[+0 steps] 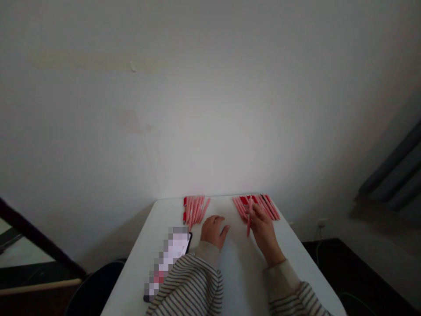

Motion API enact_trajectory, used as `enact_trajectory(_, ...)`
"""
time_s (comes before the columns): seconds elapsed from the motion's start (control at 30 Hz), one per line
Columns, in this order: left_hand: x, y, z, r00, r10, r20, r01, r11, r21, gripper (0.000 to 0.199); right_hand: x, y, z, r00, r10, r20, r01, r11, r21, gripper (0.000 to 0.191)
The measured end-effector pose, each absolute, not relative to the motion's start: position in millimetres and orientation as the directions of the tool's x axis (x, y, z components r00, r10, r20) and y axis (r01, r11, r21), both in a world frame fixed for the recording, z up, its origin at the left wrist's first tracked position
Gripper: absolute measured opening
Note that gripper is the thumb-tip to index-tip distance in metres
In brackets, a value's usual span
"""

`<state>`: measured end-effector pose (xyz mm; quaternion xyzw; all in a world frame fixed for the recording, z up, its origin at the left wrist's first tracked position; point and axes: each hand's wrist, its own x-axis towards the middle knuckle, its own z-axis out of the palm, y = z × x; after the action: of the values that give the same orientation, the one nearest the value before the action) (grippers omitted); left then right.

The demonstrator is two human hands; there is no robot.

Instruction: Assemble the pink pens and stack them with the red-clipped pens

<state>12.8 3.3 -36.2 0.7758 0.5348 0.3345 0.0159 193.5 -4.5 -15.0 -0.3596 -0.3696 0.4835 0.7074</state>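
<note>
My right hand (pixel 264 230) pinches a slim pink pen (pixel 249 221), held nearly upright above the table. Behind that hand lies a row of pink and red pens (pixel 268 206), side by side at the far right of the tabletop; the hand hides part of it. My left hand (pixel 213 231) rests low over the table with thumb and forefinger apart and nothing between them. Just beyond it, to the left, is another bunch of pink pens (pixel 195 208), with a red one at its left edge.
A phone (pixel 171 263) with a blurred-out screen lies on the left of the white table (pixel 241 272), beside my left sleeve. The table's far edge meets a plain wall (pixel 210 109). A dark round object (pixel 95 289) stands left of the table, and a wall socket (pixel 322 222) is at right.
</note>
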Motion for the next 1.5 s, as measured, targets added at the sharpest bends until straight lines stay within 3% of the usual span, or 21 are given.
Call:
enact_trajectory(0.13,12.2,6.7,-39.8,0.096,0.741,0.665,0.819,-0.438,0.370,0.031,191.1,-5.1,-21.8,0.268,0.897,0.350,-0.030,0.371,-0.928,0.042)
enact_trajectory(0.27,10.8,6.9,-34.6,0.001,0.665,0.747,0.808,-0.441,0.391,0.030,182.4,-12.1,-22.7,0.119,0.829,0.547,0.304,0.494,-0.814,0.029)
enact_trajectory(0.37,9.7,4.7,-28.0,-0.048,0.662,0.748,0.802,-0.420,0.424,0.027,174.5,-18.2,-21.0,-0.018,0.828,0.561,0.425,0.514,-0.745,0.028)
enact_trajectory(0.63,8.2,1.1,-21.0,-0.034,0.755,0.655,0.816,-0.357,0.455,0.025,171.7,-18.5,-25.2,-0.100,0.842,0.530,0.468,0.509,-0.722,0.028)
enact_trajectory(0.9,-9.5,16.2,-29.1,-0.155,0.724,0.672,0.845,-0.255,0.470,0.027,181.4,-17.2,-30.7,-0.035,0.847,0.530,0.482,0.479,-0.734,0.027)
enact_trajectory(1.03,-13.1,21.0,-32.4,-0.212,0.739,0.640,0.855,-0.177,0.488,0.029,189.2,-19.1,-33.3,-0.036,0.832,0.553,0.544,0.481,-0.687,0.021)
enact_trajectory(1.3,-11.3,22.6,-32.0,-0.201,0.765,0.611,0.849,-0.176,0.499,0.031,190.5,-22.6,-36.1,-0.046,0.792,0.608,0.698,0.461,-0.548,0.029)
enact_trajectory(1.5,3.1,25.5,-28.1,-0.212,0.743,0.634,0.849,-0.181,0.496,0.033,194.0,-20.9,-41.2,-0.007,0.792,0.611,0.724,0.425,-0.543,0.027)
